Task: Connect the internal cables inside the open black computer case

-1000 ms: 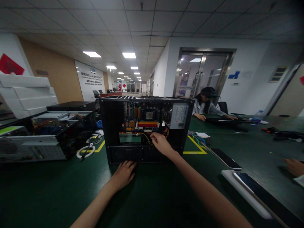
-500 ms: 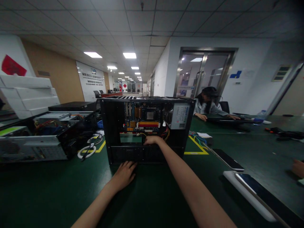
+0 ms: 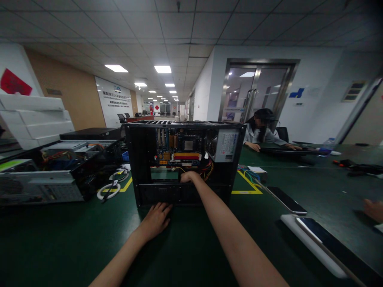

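Note:
A black computer case (image 3: 158,193) stands in front of me with its side open. Inside it show a motherboard (image 3: 167,145), a red and yellow memory slot area (image 3: 188,156) and a power supply (image 3: 228,145) at upper right. My right hand (image 3: 190,176) reaches into the lower middle of the case. Its fingers are curled in beside a dark part and some thin wires (image 3: 177,168); what they hold is hidden. My left hand (image 3: 157,219) lies flat with fingers spread on the green table, its fingertips at the bottom edge of the case.
A second, opened computer case (image 3: 56,183) lies at left, with coiled white cables (image 3: 109,191) beside it. Phone-like slabs (image 3: 287,199) and a white device (image 3: 311,243) lie at right. Across the table sits a person (image 3: 263,131); another hand (image 3: 374,210) shows at the right edge.
My right hand and forearm have shifted slightly left and the wrist has turned a little. My left hand stays put. The hand at the right edge has come further into view.

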The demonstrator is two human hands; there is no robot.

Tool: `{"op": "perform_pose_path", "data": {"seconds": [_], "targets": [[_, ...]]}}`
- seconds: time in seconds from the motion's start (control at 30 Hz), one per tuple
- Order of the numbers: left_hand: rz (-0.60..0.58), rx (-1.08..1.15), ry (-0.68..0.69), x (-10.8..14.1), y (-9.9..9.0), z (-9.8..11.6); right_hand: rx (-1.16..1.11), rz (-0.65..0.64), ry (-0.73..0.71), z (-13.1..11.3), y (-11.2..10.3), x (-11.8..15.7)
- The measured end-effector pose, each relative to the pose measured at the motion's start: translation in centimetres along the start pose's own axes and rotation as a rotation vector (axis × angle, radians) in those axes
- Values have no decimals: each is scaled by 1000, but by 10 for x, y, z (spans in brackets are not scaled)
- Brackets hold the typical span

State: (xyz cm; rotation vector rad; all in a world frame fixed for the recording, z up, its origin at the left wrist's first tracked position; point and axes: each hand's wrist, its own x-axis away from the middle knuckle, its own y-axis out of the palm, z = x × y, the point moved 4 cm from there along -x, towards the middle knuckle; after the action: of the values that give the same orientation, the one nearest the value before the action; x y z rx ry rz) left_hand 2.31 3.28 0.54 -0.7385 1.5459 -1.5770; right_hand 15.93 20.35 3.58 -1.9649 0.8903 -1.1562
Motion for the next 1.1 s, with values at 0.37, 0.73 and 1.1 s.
{"op": "perform_pose_path", "data": {"seconds": [0.37, 0.73, 1.1], "targets": [[4, 4, 11, 0, 1, -1, 167, -125, -48, -2, 7, 6], [-19, 0, -2, -1, 1, 0, -309, 137, -94, 6, -9, 32], [-11, 0, 5, 0, 0, -1, -1255, 176, 150, 42, -18, 41]]}}
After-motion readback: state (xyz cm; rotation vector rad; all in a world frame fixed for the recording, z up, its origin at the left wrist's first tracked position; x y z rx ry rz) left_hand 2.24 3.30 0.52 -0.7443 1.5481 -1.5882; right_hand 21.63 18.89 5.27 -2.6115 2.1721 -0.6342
